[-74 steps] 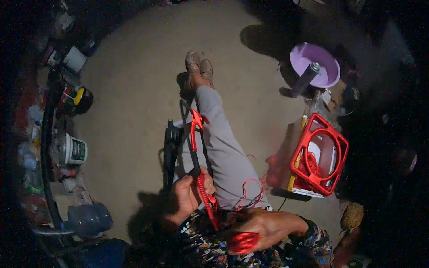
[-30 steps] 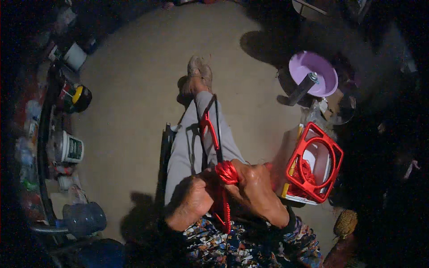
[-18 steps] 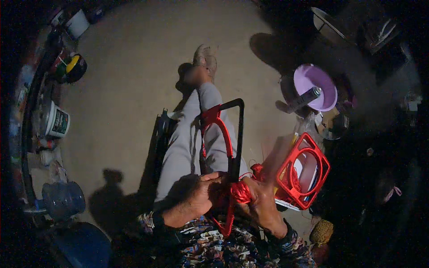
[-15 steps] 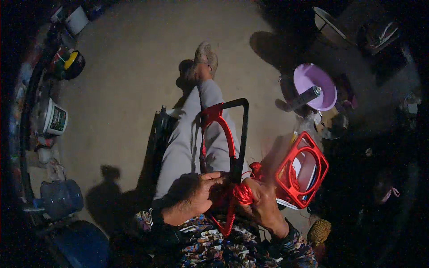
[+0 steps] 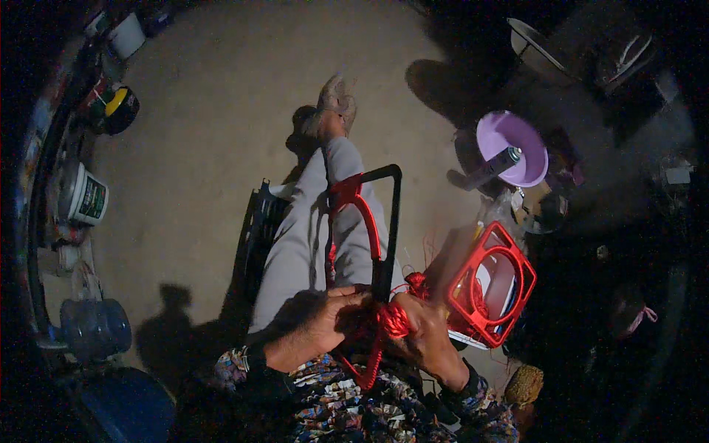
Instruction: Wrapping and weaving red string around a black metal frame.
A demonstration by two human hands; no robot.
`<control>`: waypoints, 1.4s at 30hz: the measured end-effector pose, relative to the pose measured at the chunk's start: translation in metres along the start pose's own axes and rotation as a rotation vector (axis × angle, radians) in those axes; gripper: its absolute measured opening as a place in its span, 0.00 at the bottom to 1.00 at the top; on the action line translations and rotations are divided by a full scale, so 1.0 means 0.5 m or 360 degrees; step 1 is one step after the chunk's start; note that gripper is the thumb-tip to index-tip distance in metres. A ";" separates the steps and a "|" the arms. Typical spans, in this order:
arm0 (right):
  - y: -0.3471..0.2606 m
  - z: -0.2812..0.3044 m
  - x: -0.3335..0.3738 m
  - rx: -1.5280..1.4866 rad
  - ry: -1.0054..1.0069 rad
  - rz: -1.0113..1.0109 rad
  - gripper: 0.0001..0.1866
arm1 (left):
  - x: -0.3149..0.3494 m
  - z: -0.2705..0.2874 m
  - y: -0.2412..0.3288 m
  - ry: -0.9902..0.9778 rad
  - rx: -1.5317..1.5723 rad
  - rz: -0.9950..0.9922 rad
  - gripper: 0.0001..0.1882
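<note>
A black frame (image 5: 396,214) with rounded corners, partly wrapped in red cord (image 5: 370,221), rests across my lap over my grey-clad legs. My left hand (image 5: 325,325) is closed at the frame's near part, its fingertips in shadow and partly hidden. A bundled hank of glossy red cord (image 5: 394,320) sits in my right hand (image 5: 430,332), which is closed around it beside the frame. The wrapped near end of the frame dips toward my patterned top.
To the right, a red square frame with a round opening (image 5: 473,284) leans on a white container holding red cord. Beyond are a purple basin (image 5: 528,144) and a spray can (image 5: 491,170). At left stand a white bucket (image 5: 90,198) and clear water jug (image 5: 96,328).
The whole view has shifted slightly, with things appearing a little further left. Both hands keep their hold at the frame and the cord, with little other visible movement.
</note>
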State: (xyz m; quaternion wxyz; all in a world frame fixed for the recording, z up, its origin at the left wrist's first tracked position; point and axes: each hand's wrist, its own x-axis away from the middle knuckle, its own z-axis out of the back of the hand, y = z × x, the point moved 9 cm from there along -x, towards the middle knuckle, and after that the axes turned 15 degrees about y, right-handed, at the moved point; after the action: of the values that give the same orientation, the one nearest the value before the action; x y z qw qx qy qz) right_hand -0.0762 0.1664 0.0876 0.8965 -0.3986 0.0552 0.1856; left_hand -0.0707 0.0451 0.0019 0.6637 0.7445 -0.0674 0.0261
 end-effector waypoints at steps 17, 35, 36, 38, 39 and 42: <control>0.106 -0.078 0.155 -0.0919 -0.0404 -0.0944 0.10 | -0.007 -0.031 -0.098 0.0068 0.1210 0.1096 0.14; 0.013 -0.046 0.084 -0.0798 -0.0447 -0.0157 0.27 | -0.009 -0.016 -0.113 0.0054 0.1024 0.1100 0.14; 0.023 -0.037 0.088 -0.0841 -0.0332 -0.0176 0.26 | -0.010 -0.017 -0.110 0.0066 0.1059 0.1094 0.13; 0.057 -0.026 0.105 -0.1008 -0.0212 -0.0387 0.23 | -0.012 -0.017 -0.108 0.0115 0.1138 0.1097 0.13; 0.081 -0.023 0.117 -0.1130 -0.0198 -0.0588 0.22 | -0.011 -0.016 -0.109 0.0145 0.1180 0.1113 0.13; 0.136 -0.022 0.144 -0.0717 -0.0260 -0.0882 0.20 | -0.009 -0.022 -0.100 0.0040 0.1303 0.1110 0.12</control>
State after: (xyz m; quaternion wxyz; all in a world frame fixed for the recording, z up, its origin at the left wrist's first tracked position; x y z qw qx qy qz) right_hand -0.0348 0.2208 0.0151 0.8039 -0.5697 -0.1688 -0.0257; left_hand -0.0680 0.0618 -0.0468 0.2720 0.8754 -0.2870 0.2780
